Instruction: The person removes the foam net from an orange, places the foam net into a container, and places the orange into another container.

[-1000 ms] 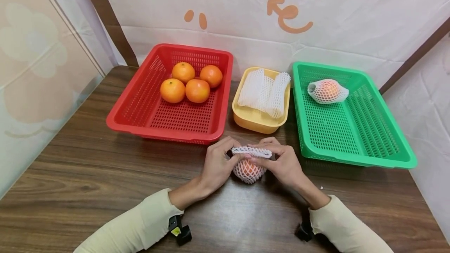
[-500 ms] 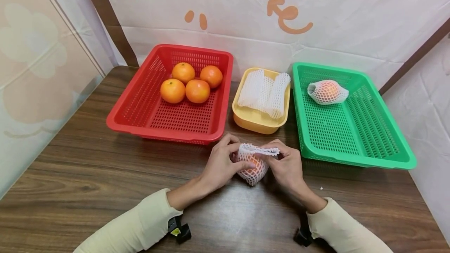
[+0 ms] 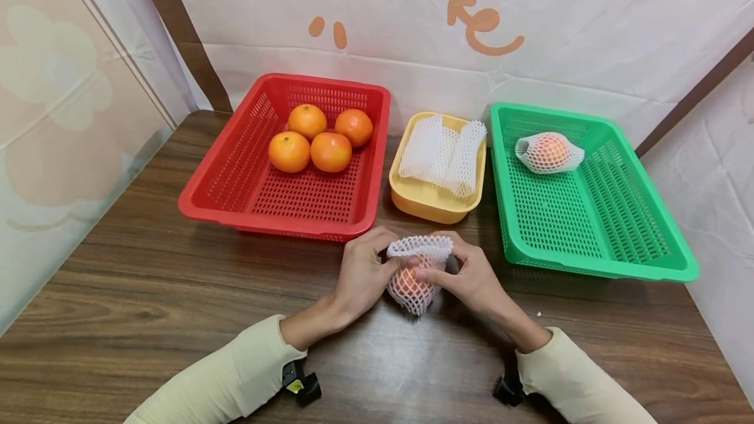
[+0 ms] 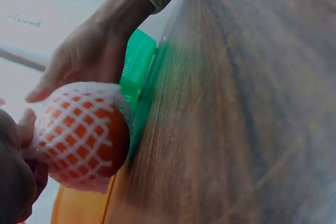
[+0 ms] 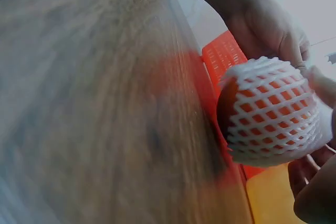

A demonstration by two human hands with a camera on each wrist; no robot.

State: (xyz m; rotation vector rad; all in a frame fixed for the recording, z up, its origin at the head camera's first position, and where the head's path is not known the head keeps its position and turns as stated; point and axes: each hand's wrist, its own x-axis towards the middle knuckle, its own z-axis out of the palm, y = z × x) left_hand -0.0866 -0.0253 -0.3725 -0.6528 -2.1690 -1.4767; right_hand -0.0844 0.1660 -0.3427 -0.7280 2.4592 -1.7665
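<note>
An orange point(image 4: 119, 140) sits inside a white foam net sleeve point(image 3: 419, 247) just above the wooden table, between both hands. The left hand point(image 3: 362, 273) pinches the foam net from the left, its thumb lying across the front. The right hand point(image 3: 474, 277) holds it from the right, thumb pressed on the netted front. Both wrist views show part of the orange's skin bare at the end away from the fingers. Some fingertips are hidden behind the net.
A red basket point(image 3: 277, 220) with several oranges point(image 3: 331, 152) stands back left. Behind the hands is a yellow tub point(image 3: 432, 208) of foam nets point(image 3: 438, 156). The green basket point(image 3: 601, 270) at right contains one netted orange point(image 3: 552, 152). Wooden table point(image 3: 177, 300) lies in front.
The hands shifted their hold around the net's upper edge, which flattened, slanted to the right, and now stands wider and taller above the orange. Baskets and tub stay put.
</note>
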